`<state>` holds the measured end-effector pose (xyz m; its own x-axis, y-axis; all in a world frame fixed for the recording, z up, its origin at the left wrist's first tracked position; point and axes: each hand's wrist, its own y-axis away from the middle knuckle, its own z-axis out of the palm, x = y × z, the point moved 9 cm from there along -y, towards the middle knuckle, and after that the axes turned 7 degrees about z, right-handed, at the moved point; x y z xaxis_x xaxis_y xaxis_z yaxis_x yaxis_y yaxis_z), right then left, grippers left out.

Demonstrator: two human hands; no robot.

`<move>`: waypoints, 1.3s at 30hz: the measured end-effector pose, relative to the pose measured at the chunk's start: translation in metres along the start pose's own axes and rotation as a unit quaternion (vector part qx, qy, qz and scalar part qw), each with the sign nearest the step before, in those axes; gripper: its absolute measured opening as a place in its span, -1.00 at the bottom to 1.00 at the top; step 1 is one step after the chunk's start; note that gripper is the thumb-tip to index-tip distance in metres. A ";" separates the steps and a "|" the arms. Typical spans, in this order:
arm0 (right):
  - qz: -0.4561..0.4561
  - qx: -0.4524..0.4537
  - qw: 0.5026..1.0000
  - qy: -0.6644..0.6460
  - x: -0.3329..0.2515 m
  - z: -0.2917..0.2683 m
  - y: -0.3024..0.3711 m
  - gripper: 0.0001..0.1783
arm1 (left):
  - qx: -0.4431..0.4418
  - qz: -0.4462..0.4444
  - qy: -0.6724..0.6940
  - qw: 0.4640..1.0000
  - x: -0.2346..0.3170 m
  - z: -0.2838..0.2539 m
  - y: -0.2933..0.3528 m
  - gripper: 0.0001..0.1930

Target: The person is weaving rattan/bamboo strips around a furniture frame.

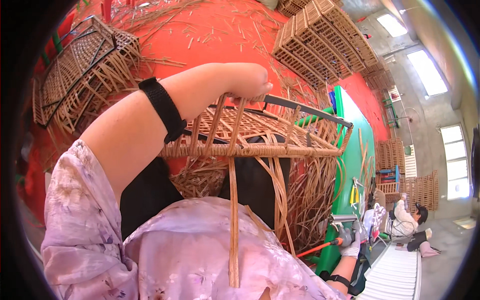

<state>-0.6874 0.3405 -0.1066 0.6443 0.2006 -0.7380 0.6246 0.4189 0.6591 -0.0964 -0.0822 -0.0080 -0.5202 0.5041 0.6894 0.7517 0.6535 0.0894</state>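
My bare left hand is closed over the dark metal rim of a half-woven rattan basket frame, which rests across my lap. Its fingers are partly hidden behind the rim. Loose rattan strips hang from the woven edge over my lilac floral clothing. Out at the lower right, my right hand, in a grey and white glove, is at the edge of a green table. Its fingers appear closed round the end of a slim orange tool, whose exact kind is unclear.
A tool with yellow handles lies on the green table. Another unfinished woven frame stands at the far left. Stacked woven baskets stand at the back on the strip-littered red floor covering. A person in white sits to the right.
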 end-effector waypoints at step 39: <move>-0.324 -0.325 0.669 0.585 0.104 0.485 0.293 -0.69 | 0.015 -0.022 0.014 1.000 -0.003 0.001 0.004 -0.42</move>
<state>-0.2239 0.0544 0.0798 -0.6921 0.1861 -0.6974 0.0356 0.9738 0.2245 -0.0927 -0.0808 -0.0103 -0.5407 0.4585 0.7053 0.7157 0.6913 0.0993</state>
